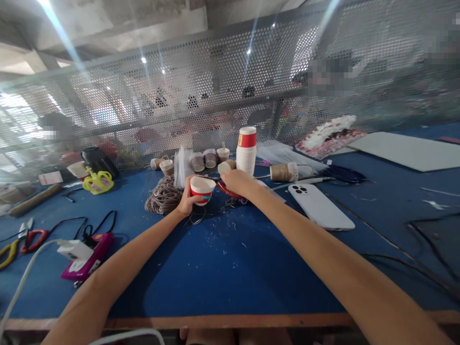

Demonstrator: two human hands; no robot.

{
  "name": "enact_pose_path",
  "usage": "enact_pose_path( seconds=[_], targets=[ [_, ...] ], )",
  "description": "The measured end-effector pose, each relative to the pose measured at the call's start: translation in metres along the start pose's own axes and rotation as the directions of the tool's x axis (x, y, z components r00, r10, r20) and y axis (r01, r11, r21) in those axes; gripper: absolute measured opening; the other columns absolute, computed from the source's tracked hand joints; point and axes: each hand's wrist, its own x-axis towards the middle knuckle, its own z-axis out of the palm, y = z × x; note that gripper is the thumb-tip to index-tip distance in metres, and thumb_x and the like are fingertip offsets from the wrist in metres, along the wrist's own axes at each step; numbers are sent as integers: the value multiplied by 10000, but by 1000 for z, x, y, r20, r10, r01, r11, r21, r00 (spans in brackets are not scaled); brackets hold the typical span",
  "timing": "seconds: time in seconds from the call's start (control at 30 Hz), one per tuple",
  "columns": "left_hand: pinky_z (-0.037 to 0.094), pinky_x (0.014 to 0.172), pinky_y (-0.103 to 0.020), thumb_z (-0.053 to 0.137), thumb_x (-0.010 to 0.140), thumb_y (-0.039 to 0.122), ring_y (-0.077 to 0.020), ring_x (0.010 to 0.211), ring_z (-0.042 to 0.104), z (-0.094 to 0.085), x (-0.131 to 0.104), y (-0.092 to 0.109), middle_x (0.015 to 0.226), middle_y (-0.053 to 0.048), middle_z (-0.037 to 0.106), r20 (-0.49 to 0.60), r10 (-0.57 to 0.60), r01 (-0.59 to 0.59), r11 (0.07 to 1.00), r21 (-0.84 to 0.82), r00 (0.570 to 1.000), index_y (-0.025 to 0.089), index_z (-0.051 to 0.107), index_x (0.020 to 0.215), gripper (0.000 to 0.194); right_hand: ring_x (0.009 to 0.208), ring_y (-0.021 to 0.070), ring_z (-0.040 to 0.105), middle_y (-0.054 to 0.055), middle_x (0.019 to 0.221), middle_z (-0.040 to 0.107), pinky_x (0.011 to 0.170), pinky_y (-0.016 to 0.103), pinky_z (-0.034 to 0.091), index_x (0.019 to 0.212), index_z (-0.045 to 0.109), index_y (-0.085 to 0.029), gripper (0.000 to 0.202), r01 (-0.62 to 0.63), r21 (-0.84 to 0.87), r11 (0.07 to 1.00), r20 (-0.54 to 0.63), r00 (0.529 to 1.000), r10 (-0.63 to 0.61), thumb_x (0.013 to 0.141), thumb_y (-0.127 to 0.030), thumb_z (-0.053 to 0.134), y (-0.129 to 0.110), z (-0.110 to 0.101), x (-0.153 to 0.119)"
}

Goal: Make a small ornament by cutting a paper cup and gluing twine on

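Observation:
My left hand (pixel 186 200) is wrapped round a red and white paper cup (pixel 201 190), its open mouth tilted up. Just to the right, my right hand (pixel 236 184) is closed on red-handled scissors (pixel 228 190), with the dark blades pointing left over the cup's rim. My fingers hide part of the handles. Beside the left hand lies a bundle of grey-brown cord (pixel 163 196). Behind the right hand stands a stack of paper cups (pixel 246 155), the top one red and white. A cord-wrapped cup (pixel 282 172) lies on its side to the right.
A white phone (pixel 321 207) lies right of my forearm. Several wrapped cups (pixel 210 158) stand at the back near a perforated metal screen (pixel 161 110). To the left are a yellow crown-shaped piece (pixel 97 181), a pink power strip (pixel 84 261) and red-handled pliers (pixel 34 241). Scraps dot the blue tabletop (pixel 230 278).

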Motion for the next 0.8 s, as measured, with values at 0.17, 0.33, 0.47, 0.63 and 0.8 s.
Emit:
enact_pose_path(
  seconds=[0.17,0.33,0.47,0.63,0.8],
  targets=[
    [455,871,-349,729,478,189,-228,933,598,-1,1,-2,995,-8,657,-6,-5,5,1000,-8,1000,218,550,1105,653,941,297,698,255,1004,704,699,327,430,1106,687,-10,361,-1,8,1000,1,1000,1,887,-69,406,-1,0,-1],
    [473,837,-346,714,493,196,-218,896,607,-2,1,-2,983,-3,666,12,-19,20,999,-25,1000,220,554,1108,636,949,297,697,266,999,702,708,323,431,1103,685,-2,363,4,4,1000,-9,1000,-4,884,-57,400,-4,-2,-4],
    [471,834,-332,717,483,187,-212,908,602,-3,1,-3,984,-4,666,37,-38,39,999,-38,999,215,549,1119,659,958,302,701,267,1001,709,721,326,452,1101,689,-12,374,-1,5,1000,-5,1000,1,889,-55,383,-5,-1,-3],
    [473,814,-336,696,497,190,-213,893,602,-5,1,-5,994,-4,663,55,-61,64,997,-48,997,224,533,1138,663,964,303,704,270,1007,709,734,339,476,1105,687,-8,381,-3,6,1000,15,1000,3,882,-48,381,-4,-1,-2],
    [471,804,-334,676,503,203,-223,908,611,-4,1,-4,987,-5,668,62,-82,85,995,-53,995,226,521,1156,671,992,301,698,271,1027,705,770,339,488,1117,676,-5,378,2,-1,1000,14,1000,-2,891,-61,378,-4,-1,-2]
  ],
)
